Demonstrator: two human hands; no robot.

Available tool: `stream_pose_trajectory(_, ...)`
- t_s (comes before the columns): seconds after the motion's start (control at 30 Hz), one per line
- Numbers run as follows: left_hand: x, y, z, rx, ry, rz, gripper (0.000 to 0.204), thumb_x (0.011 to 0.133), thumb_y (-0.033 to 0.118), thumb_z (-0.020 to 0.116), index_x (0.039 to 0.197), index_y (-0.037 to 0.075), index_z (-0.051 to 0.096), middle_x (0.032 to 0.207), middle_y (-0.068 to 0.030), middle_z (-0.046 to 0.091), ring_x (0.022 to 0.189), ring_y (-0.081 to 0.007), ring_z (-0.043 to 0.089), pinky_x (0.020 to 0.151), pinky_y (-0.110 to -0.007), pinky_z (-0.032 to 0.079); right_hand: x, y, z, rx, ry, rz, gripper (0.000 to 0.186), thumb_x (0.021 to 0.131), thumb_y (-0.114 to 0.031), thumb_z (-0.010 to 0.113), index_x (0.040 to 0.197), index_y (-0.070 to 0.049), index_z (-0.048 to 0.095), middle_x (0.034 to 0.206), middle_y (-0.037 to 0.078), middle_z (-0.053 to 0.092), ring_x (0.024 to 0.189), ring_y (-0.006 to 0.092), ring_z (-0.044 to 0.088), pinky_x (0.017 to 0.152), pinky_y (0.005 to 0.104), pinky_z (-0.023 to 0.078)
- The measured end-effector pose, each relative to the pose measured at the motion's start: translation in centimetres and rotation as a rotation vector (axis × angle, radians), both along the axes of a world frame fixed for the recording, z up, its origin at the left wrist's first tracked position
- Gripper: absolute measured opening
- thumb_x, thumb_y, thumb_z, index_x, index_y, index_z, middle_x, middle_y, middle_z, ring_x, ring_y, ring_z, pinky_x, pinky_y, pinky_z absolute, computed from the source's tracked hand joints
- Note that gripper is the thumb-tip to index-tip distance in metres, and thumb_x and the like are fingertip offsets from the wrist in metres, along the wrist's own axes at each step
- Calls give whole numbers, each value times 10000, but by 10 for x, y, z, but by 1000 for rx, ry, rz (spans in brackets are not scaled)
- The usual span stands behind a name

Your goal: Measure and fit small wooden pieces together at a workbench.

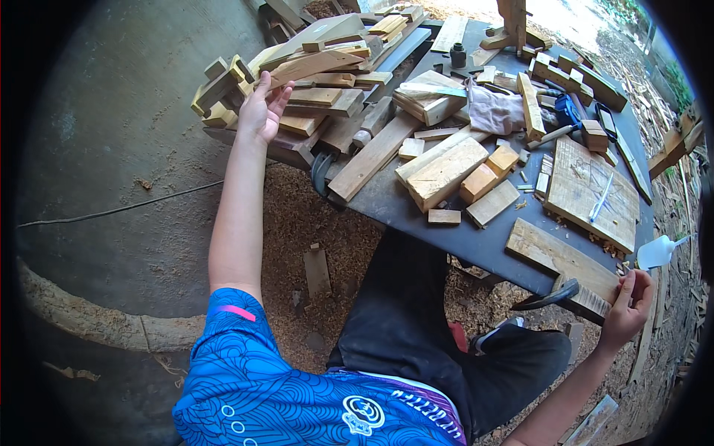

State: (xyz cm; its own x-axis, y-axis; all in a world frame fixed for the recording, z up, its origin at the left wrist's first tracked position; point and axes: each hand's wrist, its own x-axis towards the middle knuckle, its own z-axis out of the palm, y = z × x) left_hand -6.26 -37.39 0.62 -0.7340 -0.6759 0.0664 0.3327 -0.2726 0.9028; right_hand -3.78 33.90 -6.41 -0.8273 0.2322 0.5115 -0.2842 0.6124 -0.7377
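Note:
At the far left, my left hand [262, 113] reaches to a stack of timber. Its thumb and fingers are around the near end of a light wooden piece [316, 66] with a slanted tip, which lies over or just above the stack. On the right, my right hand [628, 308] is beside the end of a flat wooden board [561, 260] at the table's near edge. Its fingers are curled together in a pinch; what they hold, if anything, is too small to make out. A black clamp [554, 295] sits across that board's near edge.
Wood blocks [448, 175] crowd the dark table [394, 204]. A square board [587, 195] carries a white pen [601, 199]. A white squeeze bottle [657, 253] is near my right hand. A cloth [494, 110] lies among the blocks. Shavings [286, 223] cover the floor.

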Motion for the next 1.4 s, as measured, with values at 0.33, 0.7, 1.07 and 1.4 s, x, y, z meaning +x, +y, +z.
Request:
stream_pose_trajectory(0.33, 9, 9, 4, -20, 2, -40, 354, 1028, 206, 696, 1276, -23, 590, 1168, -179, 701, 1026, -277, 744, 886, -329, 658, 5, 0, 2, -31, 6, 8, 106, 1071, -128, 624, 1094, -26, 648, 910, 0, 643, 859, 76, 602, 789, 235, 481)
stream_pose_trajectory(0.7, 14, 169, 43, -121, 18, -581, 395, 1083, 171, 582, 1439, 0, 571, 1262, -94, 715, 1030, -134, 723, 865, -214, 626, 0, -26, 13, -250, 250, -5, 83, 1008, -78, 683, 1067, -26, 656, 880, 42, 719, 799, 96, 685, 752, 255, 554)
stream_pose_trajectory(1.07, 12, 416, 39, -148, -330, -1312, 399, 1023, 189, 633, 1333, -62, 608, 991, -163, 727, 786, -176, 738, 701, -264, 631, 71, -9, 19, -925, 376, 140, 156, 1080, -126, 575, 1189, -19, 542, 1210, 176, 662, 1018, 201, 698, 713, 310, 632)
stream_pose_trajectory(1.4, 16, 473, 27, -159, -512, -1400, 503, 1103, 355, 562, 1375, -67, 592, 923, -71, 680, 668, -58, 638, 507, -170, 481, 80, 18, 11, -1052, 305, 127, 170, 1116, -192, 501, 1202, -47, 481, 1208, 253, 686, 1116, 299, 706, 747, 384, 682)
